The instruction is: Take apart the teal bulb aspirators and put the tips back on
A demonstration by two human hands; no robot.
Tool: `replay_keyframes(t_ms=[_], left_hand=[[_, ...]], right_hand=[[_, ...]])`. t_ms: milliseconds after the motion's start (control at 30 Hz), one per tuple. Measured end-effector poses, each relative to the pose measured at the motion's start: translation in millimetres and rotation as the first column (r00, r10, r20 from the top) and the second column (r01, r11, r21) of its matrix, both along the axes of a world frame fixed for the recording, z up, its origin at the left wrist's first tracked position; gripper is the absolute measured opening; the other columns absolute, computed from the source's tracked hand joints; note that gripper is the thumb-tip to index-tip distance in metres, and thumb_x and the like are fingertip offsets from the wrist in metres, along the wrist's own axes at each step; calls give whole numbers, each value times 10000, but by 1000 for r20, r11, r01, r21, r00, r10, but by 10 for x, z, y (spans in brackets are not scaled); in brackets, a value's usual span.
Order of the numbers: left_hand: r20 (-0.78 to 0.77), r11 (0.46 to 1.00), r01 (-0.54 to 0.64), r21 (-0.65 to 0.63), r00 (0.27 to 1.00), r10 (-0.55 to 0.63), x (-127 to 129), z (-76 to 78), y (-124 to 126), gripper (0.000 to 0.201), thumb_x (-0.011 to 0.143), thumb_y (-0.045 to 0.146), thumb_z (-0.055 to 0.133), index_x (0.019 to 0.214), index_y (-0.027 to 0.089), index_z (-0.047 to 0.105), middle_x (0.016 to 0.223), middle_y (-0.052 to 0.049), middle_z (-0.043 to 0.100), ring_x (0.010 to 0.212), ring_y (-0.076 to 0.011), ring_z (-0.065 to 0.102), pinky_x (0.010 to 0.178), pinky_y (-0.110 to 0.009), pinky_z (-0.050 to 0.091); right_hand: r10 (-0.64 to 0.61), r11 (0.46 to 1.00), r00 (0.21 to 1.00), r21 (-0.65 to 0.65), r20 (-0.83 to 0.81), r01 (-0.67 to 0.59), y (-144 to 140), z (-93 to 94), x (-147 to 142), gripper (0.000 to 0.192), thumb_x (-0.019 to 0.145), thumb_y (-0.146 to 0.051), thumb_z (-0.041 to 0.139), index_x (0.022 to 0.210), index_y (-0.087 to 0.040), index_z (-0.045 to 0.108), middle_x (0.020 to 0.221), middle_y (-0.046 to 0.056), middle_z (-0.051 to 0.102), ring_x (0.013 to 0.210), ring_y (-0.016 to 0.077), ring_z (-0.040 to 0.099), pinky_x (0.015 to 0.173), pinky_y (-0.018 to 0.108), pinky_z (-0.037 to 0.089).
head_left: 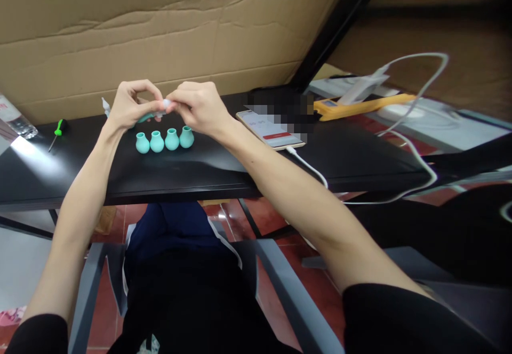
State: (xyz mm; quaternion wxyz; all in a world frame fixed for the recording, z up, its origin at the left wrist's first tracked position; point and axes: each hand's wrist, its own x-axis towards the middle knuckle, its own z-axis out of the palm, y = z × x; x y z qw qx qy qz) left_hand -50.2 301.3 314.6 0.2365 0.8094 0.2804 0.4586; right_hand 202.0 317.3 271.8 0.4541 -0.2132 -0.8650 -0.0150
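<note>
My left hand [136, 103] and my right hand [202, 107] meet above the back of the black table [216, 175]. Thumbs and fingertips of both are pinched around a small white rounded piece [167, 103]; its exact kind cannot be made out. Just in front of them, several small teal bulb-shaped pots [157, 142] stand in a row with open mouths. More teal shows behind my left fingers, mostly hidden. A white pointed nozzle-like tip [105, 105] stands left of my left hand.
A green-handled screwdriver [58, 128] and a clear bottle [16, 117] lie at the left. Right of my hands, a phone [272, 129] has a white cable [310, 166] plugged in. Farther right is a yellow device [352, 107]. Cardboard [172, 29] walls the back.
</note>
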Motion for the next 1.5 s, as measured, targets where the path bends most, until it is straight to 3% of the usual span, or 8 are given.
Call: replay_keyframes(t_ms=[267, 533, 733, 967, 1100, 1267, 1400, 1500], left_hand=[[12, 998, 42, -56, 999, -42, 43, 22, -28, 669, 780, 737, 1152, 961, 231, 755, 885, -51, 853, 802, -256, 906, 647, -324, 753], [-13, 1000, 5, -30, 1000, -6, 60, 67, -109, 567, 801, 583, 1170, 961, 207, 778, 775, -29, 802, 762, -270, 895, 665, -367, 756], [6, 1000, -11, 22, 1000, 11, 200, 61, -154, 586, 829, 658, 1126, 889, 203, 761, 771, -20, 770, 711, -258, 871, 638, -367, 731], [11, 997, -51, 55, 999, 50, 252, 61, -144, 628, 942, 784, 1013, 1012, 208, 772, 871, -33, 780, 801, -264, 905, 693, -341, 706], [-26, 995, -64, 72, 997, 66, 225, 31, -134, 598, 947, 764, 1020, 1057, 230, 776, 880, -20, 789, 853, -259, 914, 723, -318, 694], [-34, 975, -161, 152, 985, 168, 279, -87, -101, 431, 971, 615, 995, 1028, 242, 788, 1005, -25, 880, 863, -236, 901, 733, -297, 663], [-22, 961, -220, 168, 974, 226, 247, -140, -22, 262, 972, 462, 921, 1020, 243, 785, 980, -17, 891, 815, -204, 873, 762, -293, 673], [14, 959, -234, 161, 972, 235, 143, -139, 50, 196, 976, 411, 848, 938, 244, 754, 897, -23, 868, 775, -196, 851, 771, -306, 698]], right_hand=[[25, 979, 991, -196, -128, -50, -159, 73, 16, 456, 1245, -626, 654, 1121, -261, 897, 955, 75, 828, 983, 326, 800, 1018, 481, 654], [50, 998, 999, -42, -3, -51, -54, 50, 104, 435, 1264, -535, 575, 1144, -266, 895, 1054, 95, 848, 1064, 337, 808, 1071, 508, 646], [56, 992, 998, -114, 14, -54, -59, 130, 198, 490, 1255, -671, 645, 1120, -270, 892, 1060, 104, 860, 1117, 357, 818, 1083, 528, 642], [-23, 993, 997, -116, -68, 15, -63, 175, 217, 615, 1232, -820, 610, 1179, -284, 905, 1022, 110, 871, 1087, 365, 831, 1067, 523, 646], [-30, 998, 999, -64, -39, 27, 40, 115, 229, 565, 1248, -752, 586, 1172, -297, 913, 1049, 113, 879, 1097, 373, 821, 1063, 523, 640], [-49, 998, 991, -21, 124, 52, 208, 158, 345, 349, 1221, -510, 665, 1171, -280, 923, 1074, 106, 899, 1074, 364, 788, 1031, 522, 610], [-131, 988, 968, -48, 216, 145, 361, 185, 545, 284, 1193, -362, 689, 1182, -268, 957, 1103, 128, 921, 1074, 355, 786, 1056, 540, 589], [-90, 987, 953, -103, 290, 124, 479, 140, 689, 164, 1109, -323, 829, 1080, -295, 989, 1036, 97, 929, 995, 310, 800, 1022, 496, 609]])
